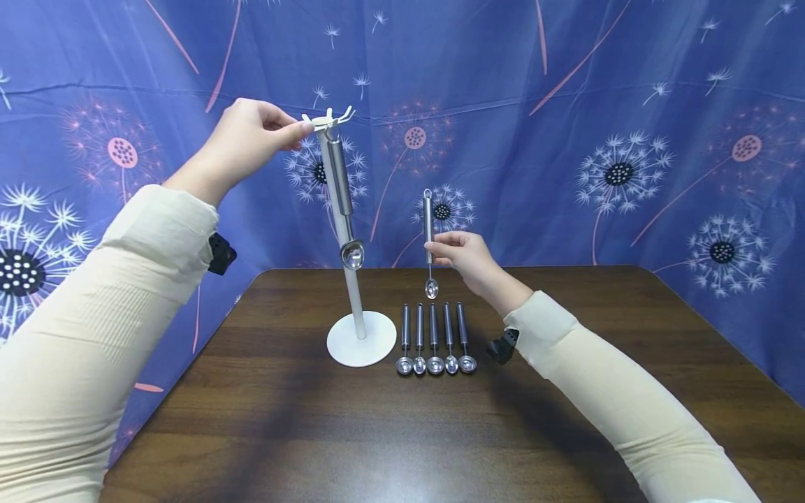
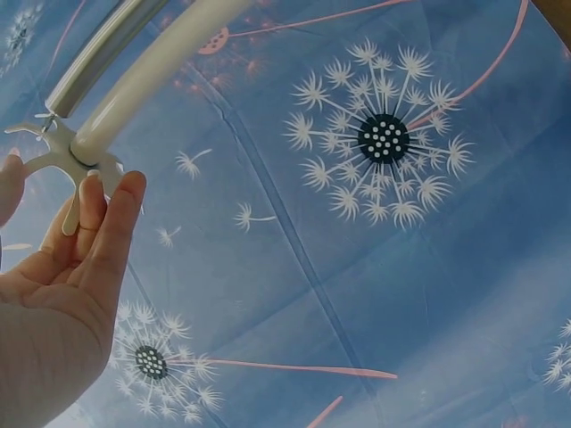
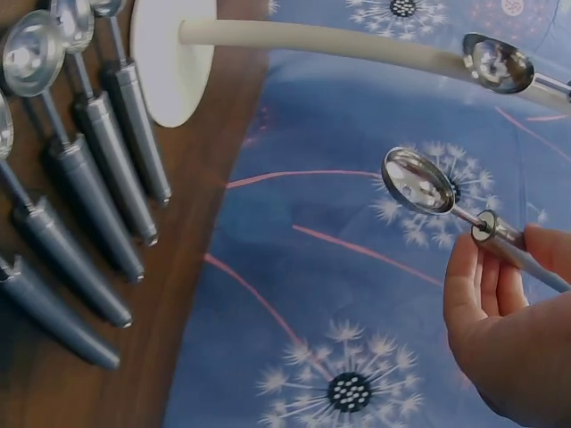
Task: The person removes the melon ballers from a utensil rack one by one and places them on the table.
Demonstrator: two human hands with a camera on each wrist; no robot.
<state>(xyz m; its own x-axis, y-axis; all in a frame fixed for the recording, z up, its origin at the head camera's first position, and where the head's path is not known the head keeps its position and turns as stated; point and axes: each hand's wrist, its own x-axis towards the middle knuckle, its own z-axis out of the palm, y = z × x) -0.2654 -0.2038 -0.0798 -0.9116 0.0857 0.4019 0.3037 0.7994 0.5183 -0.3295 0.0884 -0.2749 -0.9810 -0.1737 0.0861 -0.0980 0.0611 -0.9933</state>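
My left hand [image 1: 254, 129] pinches a prong of the hooked top [image 1: 327, 123] of a white rack stand [image 1: 354, 293]. In the left wrist view the thumb and fingers [image 2: 114, 232] lie around that top. One metal scoop [image 1: 340, 178] hangs by its handle loop from a hook, bowl down. To the right of the stand, my right hand [image 1: 465, 258] holds another metal scoop [image 1: 428, 220] upright by its handle, bowl down, above the table. Its shiny bowl [image 3: 417, 181] shows in the right wrist view.
Several metal scoops [image 1: 433, 328] lie side by side on the brown wooden table [image 1: 390, 433], bowls toward me. The round white base [image 1: 377, 349] of the stand is left of them. A blue dandelion-print cloth [image 1: 490, 84] hangs behind the table.
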